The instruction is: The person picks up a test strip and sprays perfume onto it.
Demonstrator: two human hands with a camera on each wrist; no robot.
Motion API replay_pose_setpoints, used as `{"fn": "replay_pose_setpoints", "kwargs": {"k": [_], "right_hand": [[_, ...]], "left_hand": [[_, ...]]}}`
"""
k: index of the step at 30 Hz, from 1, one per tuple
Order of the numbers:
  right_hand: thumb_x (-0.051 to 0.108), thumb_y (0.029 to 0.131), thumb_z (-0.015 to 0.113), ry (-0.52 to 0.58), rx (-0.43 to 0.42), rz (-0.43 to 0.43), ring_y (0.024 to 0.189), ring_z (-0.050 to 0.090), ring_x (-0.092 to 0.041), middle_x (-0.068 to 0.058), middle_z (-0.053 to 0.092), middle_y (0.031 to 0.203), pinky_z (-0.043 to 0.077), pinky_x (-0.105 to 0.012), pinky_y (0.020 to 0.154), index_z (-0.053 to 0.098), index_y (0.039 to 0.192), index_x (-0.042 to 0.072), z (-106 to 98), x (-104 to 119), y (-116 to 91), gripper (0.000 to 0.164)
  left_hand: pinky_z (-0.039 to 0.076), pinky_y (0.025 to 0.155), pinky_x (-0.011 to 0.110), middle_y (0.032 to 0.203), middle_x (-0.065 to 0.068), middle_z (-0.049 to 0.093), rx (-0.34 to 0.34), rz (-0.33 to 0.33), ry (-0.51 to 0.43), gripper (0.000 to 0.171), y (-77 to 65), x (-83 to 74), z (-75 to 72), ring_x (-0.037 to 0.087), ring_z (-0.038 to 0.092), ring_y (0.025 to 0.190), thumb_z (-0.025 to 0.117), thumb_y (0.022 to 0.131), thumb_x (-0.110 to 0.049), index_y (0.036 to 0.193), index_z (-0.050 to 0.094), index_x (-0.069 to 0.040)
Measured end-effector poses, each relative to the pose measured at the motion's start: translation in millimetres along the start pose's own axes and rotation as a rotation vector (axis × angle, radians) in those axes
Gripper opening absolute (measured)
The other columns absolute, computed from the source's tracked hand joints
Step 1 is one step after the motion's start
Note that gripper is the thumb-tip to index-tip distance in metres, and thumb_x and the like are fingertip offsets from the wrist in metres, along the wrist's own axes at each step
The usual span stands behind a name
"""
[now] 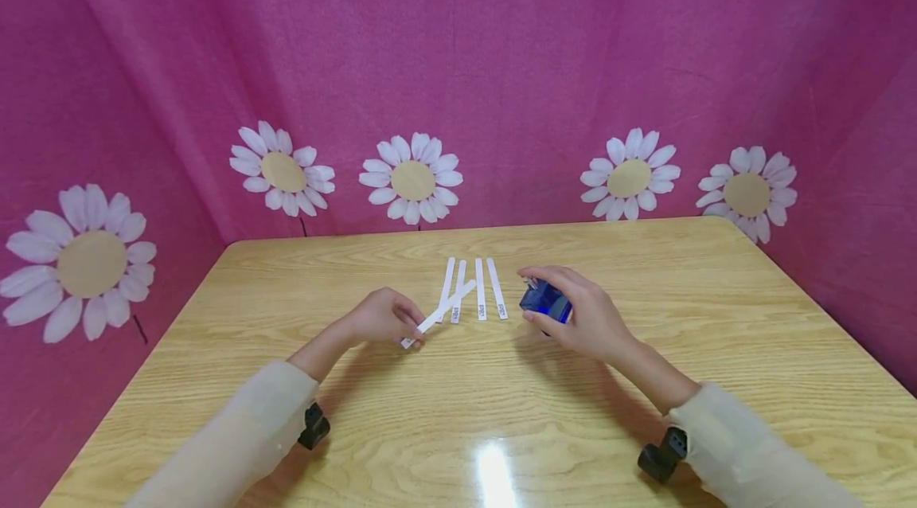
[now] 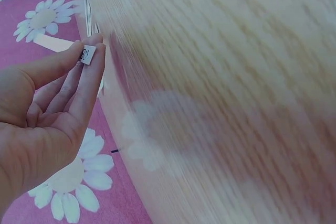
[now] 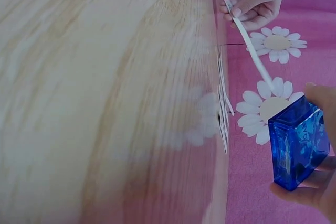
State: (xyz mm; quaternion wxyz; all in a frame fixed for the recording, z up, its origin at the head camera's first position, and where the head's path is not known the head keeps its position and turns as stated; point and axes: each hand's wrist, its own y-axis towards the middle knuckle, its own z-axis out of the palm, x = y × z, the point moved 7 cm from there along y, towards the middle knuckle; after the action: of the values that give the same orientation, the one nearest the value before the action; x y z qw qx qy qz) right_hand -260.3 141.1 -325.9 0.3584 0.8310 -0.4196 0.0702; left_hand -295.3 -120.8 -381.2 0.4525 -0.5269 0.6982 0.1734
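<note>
Between thumb and fingers, my left hand (image 1: 385, 315) pinches a white perfume test strip (image 1: 440, 311) by its printed end. Its far end slants up to the right, over other strips in the head view. My right hand (image 1: 593, 321) grips a blue glass perfume bottle (image 1: 542, 299), thumb on one side and fingers on the other. In the right wrist view the bottle (image 3: 298, 145) is tilted, its flat base toward the camera. A small nozzle shows at its upper left in the head view. The held strip's tip points toward the bottle, apart from it.
Several more white strips (image 1: 481, 289) lie fanned on the wooden table (image 1: 430, 428) between the hands, printed ends toward me. A pink curtain (image 1: 501, 78) with large daisies hangs behind and beside the table. Both wrists carry a black camera mount (image 1: 313, 426).
</note>
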Motion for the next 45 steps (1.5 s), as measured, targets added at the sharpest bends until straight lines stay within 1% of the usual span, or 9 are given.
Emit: {"fn": "replay_pose_setpoints", "kwargs": {"k": [3,6,10,14,19,24,32,39,45], "right_hand": [[0.027,0.08,0.078,-0.001,-0.011,-0.018,0.114,0.062,-0.028,-0.006,0.063,0.127,0.056,-0.048,0.088,0.056,0.13,0.024,1,3,2,0.055],[0.027,0.08,0.078,-0.012,-0.018,-0.048,0.114,0.062,-0.027,-0.005,0.064,0.126,0.056,-0.047,0.089,0.057,0.129,0.024,4,5,4,0.054],[0.027,0.079,0.079,-0.031,-0.017,-0.071,0.109,0.064,-0.025,-0.004,0.065,0.122,0.057,-0.045,0.085,0.059,0.127,0.024,8,9,5,0.052],[0.027,0.077,0.08,-0.04,-0.009,-0.076,0.105,0.065,-0.024,-0.004,0.066,0.118,0.058,-0.043,0.082,0.06,0.125,0.024,11,13,5,0.051],[0.028,0.077,0.08,-0.016,-0.007,-0.06,0.102,0.066,-0.022,-0.004,0.068,0.118,0.058,-0.04,0.082,0.061,0.122,0.022,13,15,6,0.049],[0.028,0.078,0.08,-0.006,-0.026,-0.042,0.104,0.066,-0.024,-0.006,0.067,0.12,0.059,-0.042,0.083,0.061,0.123,0.02,11,15,7,0.05],[0.029,0.078,0.08,-0.028,0.004,-0.097,0.108,0.065,-0.022,-0.003,0.068,0.119,0.057,-0.041,0.084,0.062,0.121,0.021,14,20,6,0.048],[0.027,0.077,0.081,-0.026,0.001,-0.092,0.103,0.067,-0.021,-0.002,0.068,0.118,0.058,-0.039,0.081,0.062,0.121,0.022,14,19,4,0.048],[0.027,0.076,0.081,-0.031,0.006,-0.108,0.109,0.065,-0.022,-0.001,0.067,0.12,0.057,-0.041,0.086,0.062,0.124,0.023,11,15,3,0.051]], "left_hand": [[0.055,0.06,0.023,0.084,0.019,0.074,0.002,-0.003,0.002,0.013,0.6,-0.6,1.6,0.007,0.066,0.065,0.069,0.083,0.001,0.095,0.069,0.008],[0.056,0.061,0.023,0.084,0.018,0.075,0.0,-0.024,-0.009,0.014,0.4,-0.6,3.3,0.008,0.067,0.066,0.068,0.084,0.001,0.096,0.069,0.008],[0.057,0.062,0.024,0.085,0.019,0.074,0.005,-0.041,-0.033,0.015,-1.2,-1.7,6.4,0.01,0.068,0.067,0.067,0.085,0.002,0.098,0.069,0.009],[0.057,0.063,0.024,0.087,0.02,0.074,0.016,-0.033,-0.046,0.016,-2.6,-3.6,9.1,0.009,0.068,0.067,0.066,0.086,0.003,0.1,0.068,0.01],[0.057,0.063,0.024,0.088,0.021,0.074,0.013,-0.03,-0.05,0.016,-2.5,-4.2,10.2,0.009,0.067,0.067,0.066,0.085,0.003,0.099,0.068,0.009],[0.058,0.063,0.024,0.088,0.019,0.074,0.011,-0.035,-0.044,0.016,-1.3,-4.2,10.5,0.007,0.066,0.067,0.068,0.085,0.001,0.099,0.068,0.008],[0.057,0.063,0.023,0.088,0.019,0.074,0.019,-0.035,-0.079,0.016,0.9,-4.9,10.7,0.008,0.067,0.068,0.064,0.087,0.003,0.101,0.067,0.009],[0.055,0.061,0.021,0.087,0.019,0.074,0.031,-0.015,-0.094,0.017,2.4,-6.3,11.0,0.008,0.067,0.069,0.063,0.086,0.004,0.102,0.066,0.01],[0.06,0.068,0.029,0.086,0.022,0.073,0.002,-0.048,-0.15,0.019,5.3,-7.7,6.4,0.013,0.069,0.071,0.061,0.088,0.005,0.104,0.064,0.013]]}}
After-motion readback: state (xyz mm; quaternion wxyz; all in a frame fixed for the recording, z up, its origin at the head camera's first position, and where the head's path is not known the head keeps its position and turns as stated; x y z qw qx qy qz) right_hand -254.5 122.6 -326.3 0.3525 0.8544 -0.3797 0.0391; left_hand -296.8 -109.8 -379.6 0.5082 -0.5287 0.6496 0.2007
